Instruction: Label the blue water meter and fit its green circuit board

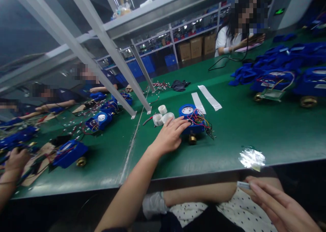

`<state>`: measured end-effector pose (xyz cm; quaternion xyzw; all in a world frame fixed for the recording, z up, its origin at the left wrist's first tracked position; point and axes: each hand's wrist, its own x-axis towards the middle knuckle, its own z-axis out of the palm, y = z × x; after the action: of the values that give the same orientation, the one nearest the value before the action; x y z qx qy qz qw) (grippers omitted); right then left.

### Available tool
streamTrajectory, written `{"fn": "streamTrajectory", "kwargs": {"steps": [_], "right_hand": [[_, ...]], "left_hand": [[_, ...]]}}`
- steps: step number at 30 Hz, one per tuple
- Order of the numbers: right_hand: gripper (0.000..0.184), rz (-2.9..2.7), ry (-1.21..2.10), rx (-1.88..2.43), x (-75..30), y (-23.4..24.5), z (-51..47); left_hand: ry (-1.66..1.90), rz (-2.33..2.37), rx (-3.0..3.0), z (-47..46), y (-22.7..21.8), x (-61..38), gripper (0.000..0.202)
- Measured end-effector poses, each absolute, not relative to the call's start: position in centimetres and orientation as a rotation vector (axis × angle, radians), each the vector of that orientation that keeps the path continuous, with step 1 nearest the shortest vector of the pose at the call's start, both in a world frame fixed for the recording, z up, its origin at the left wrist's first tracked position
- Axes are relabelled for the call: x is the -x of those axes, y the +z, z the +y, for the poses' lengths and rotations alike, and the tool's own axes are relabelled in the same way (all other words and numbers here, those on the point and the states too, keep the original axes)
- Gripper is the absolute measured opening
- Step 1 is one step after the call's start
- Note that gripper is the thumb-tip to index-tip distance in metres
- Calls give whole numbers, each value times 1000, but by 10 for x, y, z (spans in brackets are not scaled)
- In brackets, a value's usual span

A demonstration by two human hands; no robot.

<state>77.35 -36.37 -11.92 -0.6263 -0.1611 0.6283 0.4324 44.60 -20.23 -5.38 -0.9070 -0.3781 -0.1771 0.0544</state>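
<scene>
My left hand (170, 134) reaches across the green table (254, 130) and rests on a blue water meter (191, 120) with a white dial, loose coloured wires and a brass fitting; its fingers lie curled over the meter's near side. Just left of it stand three small white tape rolls (162, 116). My right hand (275, 205) is low at the bottom right, below the table edge and over my lap, with fingers together pinching a small white strip (243, 185).
Two white paper strips (206, 99) lie behind the meter. A pile of blue meters (282, 72) fills the right side. More meters (70, 154) and other workers' hands (14, 162) sit at left. Metal frame struts (114, 59) slant over the table. A shiny patch (251, 157) lies near the edge.
</scene>
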Motion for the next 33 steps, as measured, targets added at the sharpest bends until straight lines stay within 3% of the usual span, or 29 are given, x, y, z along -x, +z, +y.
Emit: {"fn": "streamTrajectory", "kwargs": {"steps": [3,6,16,23,33], "right_hand": [[77,-546,1595,1527,-760,-109,-367],[60,-847,1516,1449,-747,-107,-363],[21,-1339,842,1088,-716,-27,-330],[29,-1473,823,1106,-704,-20,-304],[23,-1318,854,1052,-684,-31,-301]], "left_hand": [[-704,-1091,2626,-186,-81,-450,57],[-809,-1021,2593,-180,-83,-458,41],[-871,-1332,2748,-284,0,-490,41],[-865,-1388,2798,-296,9,-489,37],[-925,-1383,2802,-293,4,-484,40]]}}
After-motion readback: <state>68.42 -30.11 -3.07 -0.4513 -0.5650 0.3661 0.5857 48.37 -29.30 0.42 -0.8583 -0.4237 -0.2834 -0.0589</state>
